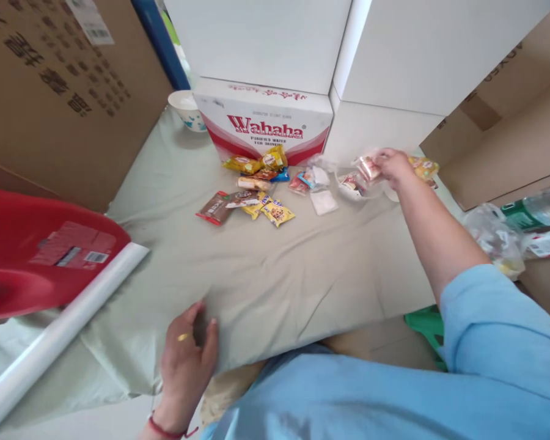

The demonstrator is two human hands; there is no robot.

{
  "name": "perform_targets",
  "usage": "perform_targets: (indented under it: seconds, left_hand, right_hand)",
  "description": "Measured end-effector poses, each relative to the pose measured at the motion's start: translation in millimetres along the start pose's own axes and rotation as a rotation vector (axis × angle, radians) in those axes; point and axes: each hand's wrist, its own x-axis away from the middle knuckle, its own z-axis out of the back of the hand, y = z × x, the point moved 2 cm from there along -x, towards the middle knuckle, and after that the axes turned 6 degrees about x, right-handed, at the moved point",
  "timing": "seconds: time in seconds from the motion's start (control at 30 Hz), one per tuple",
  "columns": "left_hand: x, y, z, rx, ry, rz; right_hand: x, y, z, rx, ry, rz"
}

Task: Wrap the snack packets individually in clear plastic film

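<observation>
Snack packet (368, 169) right of the Wahaha carton (264, 125), pinched by the right hand (394, 167), seems light, crushable, best held edgewise, the left hand (187, 351) half-open and empty.

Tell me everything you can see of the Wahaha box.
The Wahaha box looks like cardboard: white, with red curved bands, bold red lettering and smaller dark print. Its top looks shut. It sits on the pale cloth, behind snack packets; a bowl stands by its left end. Whether either touches it is unclear.
</observation>
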Motion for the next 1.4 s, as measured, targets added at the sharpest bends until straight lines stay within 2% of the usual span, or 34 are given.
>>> perform_targets:
  seconds: [0.1,0.2,0.33,0.43,0.53,0.6,0.73,0.83,0.93,1.07,1.17,1.3,1.4]
  left_hand:
    - [4.2,4.9,-7.5,-0.13,0.055,-0.241]
    - [4.5,11.3,-10.9,-0.205,0.083,-0.356]
    - [3.3,14.7,-9.8,-0.229,0.09,-0.358]
    - [4.9,14.1,-8.3,-0.209,0.139,-0.327]
    - [8.4,12.1,-7.6,-0.182,0.208,-0.307]
    - [10.9,10.6,-8.2,-0.177,0.229,-0.313]
    - [13.2,8.0,-10.5,-0.175,0.211,-0.289]
    - [12.4,8.6,-11.4,-0.173,0.181,-0.253]
    - [11.0,12.0,-11.4,-0.184,0.165,-0.245]
    - [10.0,16.2,-11.7,-0.223,0.148,-0.259]
    - [9.4,17.3,-11.4,-0.266,0.143,-0.261]
    - [7.6,19.7,-10.8,-0.309,0.147,-0.296]
    - [6.6,21.3,-11.1,-0.302,0.152,-0.312]
  right_hand:
    - [8.6,-6.4,-21.2,0.212,-0.149,-0.088]
    - [25.6,-7.8,-28.8,0.469,-0.172,-0.049]
    - [37.3,-13.0,-24.1,0.758,-0.14,0.047]
    - [35.1,-29.2,-15.9,0.792,-0.051,0.065]
    - [32.8,-58.3,-16.7,0.747,-0.011,0.158]
    - [35.5,-80.5,-29.7,0.708,-0.118,0.277]
    - [50.9,-112.4,-75.7,0.734,-0.482,0.487]
    - [58.6,-119.6,-100.2,0.824,-0.59,0.528]
    - [55.6,-118.1,-101.3,0.789,-0.54,0.501]
    - [42.0,-110.7,-78.5,0.532,-0.31,0.415]
    - [39.8,-106.8,-59.1,0.287,-0.173,0.412]
    - [59.3,-104.8,-35.3,0.081,-0.043,0.436]
    - [84.1,-98.4,-25.4,-0.077,0.068,0.326]
